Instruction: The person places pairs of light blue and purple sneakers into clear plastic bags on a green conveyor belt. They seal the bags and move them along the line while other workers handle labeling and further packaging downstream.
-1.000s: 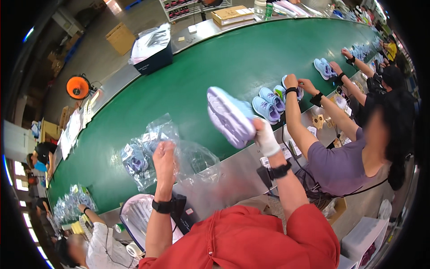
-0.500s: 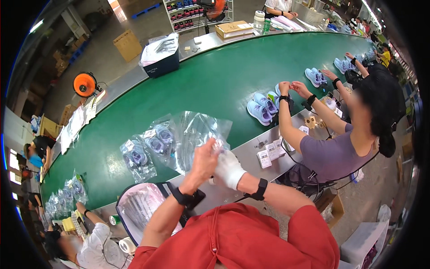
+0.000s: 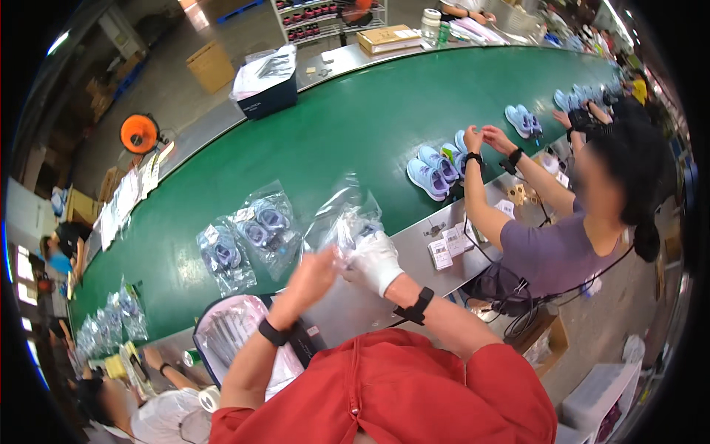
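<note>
In front of me, at the near edge of the green belt, a clear plastic bag [image 3: 332, 222] surrounds light-blue and lilac shoes [image 3: 364, 228], partly hidden by the film and my hand. My right hand [image 3: 379, 264], in a white glove, is closed on the bagged shoes. Bare and slightly blurred, my left hand [image 3: 313, 277] pinches the near end of the bag, just left of the glove. Farther left on the belt lie two bagged pairs of shoes, one pair [image 3: 265, 224] close to the bag and another pair [image 3: 221, 253] beyond it.
An open bin [image 3: 233, 337] of flat plastic bags stands at my left forearm. To my right, a co-worker [image 3: 555, 237] reaches over unbagged blue shoes [image 3: 431, 174]. White tags [image 3: 451, 246] lie on the metal ledge. Across the belt stand a dark bin [image 3: 266, 92] and an orange fan [image 3: 139, 134].
The bag, spread wide before, is now narrower and gathered around the shoes. My left hand has moved left and toward me, away from the glove. The co-worker's far shoes have shifted slightly.
</note>
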A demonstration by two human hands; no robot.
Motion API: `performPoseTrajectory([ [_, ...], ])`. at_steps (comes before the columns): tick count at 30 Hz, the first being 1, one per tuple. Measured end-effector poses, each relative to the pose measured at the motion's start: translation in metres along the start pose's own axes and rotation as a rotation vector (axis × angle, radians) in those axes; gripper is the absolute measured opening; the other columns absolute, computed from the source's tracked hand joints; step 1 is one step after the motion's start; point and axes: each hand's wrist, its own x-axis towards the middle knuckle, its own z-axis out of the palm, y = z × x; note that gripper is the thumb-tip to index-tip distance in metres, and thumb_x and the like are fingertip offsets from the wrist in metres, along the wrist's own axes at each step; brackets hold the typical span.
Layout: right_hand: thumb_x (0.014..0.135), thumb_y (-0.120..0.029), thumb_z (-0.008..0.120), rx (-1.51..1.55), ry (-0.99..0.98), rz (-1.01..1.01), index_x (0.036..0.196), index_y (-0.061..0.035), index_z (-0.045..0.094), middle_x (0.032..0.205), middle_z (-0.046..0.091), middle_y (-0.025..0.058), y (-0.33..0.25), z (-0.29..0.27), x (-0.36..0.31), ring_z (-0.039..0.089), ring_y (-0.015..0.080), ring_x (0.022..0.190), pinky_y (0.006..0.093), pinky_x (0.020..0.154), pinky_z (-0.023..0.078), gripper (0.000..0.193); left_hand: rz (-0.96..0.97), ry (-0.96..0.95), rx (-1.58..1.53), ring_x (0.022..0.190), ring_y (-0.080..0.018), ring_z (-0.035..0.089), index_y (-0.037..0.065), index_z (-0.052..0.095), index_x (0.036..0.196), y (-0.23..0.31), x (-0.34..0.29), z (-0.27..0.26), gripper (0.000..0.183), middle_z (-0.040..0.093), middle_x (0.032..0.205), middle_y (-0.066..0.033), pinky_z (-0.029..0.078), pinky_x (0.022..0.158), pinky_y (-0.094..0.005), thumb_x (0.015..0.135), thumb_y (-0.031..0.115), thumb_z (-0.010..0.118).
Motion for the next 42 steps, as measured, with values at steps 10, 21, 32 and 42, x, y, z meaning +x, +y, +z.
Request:
performPoseTrajectory([
  [10, 0.082, -0.042, 0.056, 0.438, 0.247, -0.078, 0.106, -0.0132, 0.062, 0.102, 0.063, 0.0115, 0.020, 0.087, 0.062, 0.060, 0.0281, 0.096, 0.0382, 0.089, 0.044, 0.038, -0.037, 0.172, -0.165, 0.070, -0.0398, 0.059, 0.000, 0.054, 0.091, 0.043, 0.041, 0.003, 0.013, 0.056, 0.073, -0.0265, 0.047, 0.059, -0.0408, 0.079, 0.004, 0.059],
  [21, 0.081, -0.043, 0.055, 0.467, 0.231, -0.047, 0.103, -0.0137, 0.064, 0.102, 0.064, 0.0125, 0.035, 0.122, 0.173, 0.060, 0.0285, 0.096, 0.0370, 0.089, 0.045, 0.037, -0.197, 0.187, -0.026, 0.065, -0.0197, 0.059, -0.002, 0.061, 0.094, 0.015, 0.087, -0.010, 0.020, 0.061, 0.072, -0.0151, 0.047, 0.061, -0.0330, 0.084, 0.015, 0.061],
  [32, 0.086, -0.042, 0.052, 0.714, -0.319, 0.052, 0.095, -0.0098, 0.067, 0.092, 0.066, 0.0160, 0.042, 0.130, 0.106, 0.063, 0.0266, 0.090, 0.0371, 0.082, 0.048, 0.037, -0.548, 0.399, -0.582, 0.051, -0.0023, 0.044, 0.007, 0.062, 0.096, -0.069, 0.069, -0.017, 0.015, 0.048, 0.065, 0.0055, 0.035, 0.044, -0.0198, 0.093, 0.020, 0.054],
  [42, 0.090, -0.038, 0.052, 1.464, 0.042, 0.147, 0.077, -0.0053, 0.060, 0.061, 0.056, 0.0029, 0.057, 0.020, 0.022, 0.057, 0.0149, 0.062, 0.0312, 0.058, 0.046, 0.036, -0.413, 0.345, -0.665, 0.041, -0.0054, 0.040, 0.005, 0.060, 0.092, -0.013, 0.067, 0.002, 0.015, 0.043, 0.055, 0.0048, 0.034, 0.035, -0.0218, 0.092, 0.019, 0.053],
])
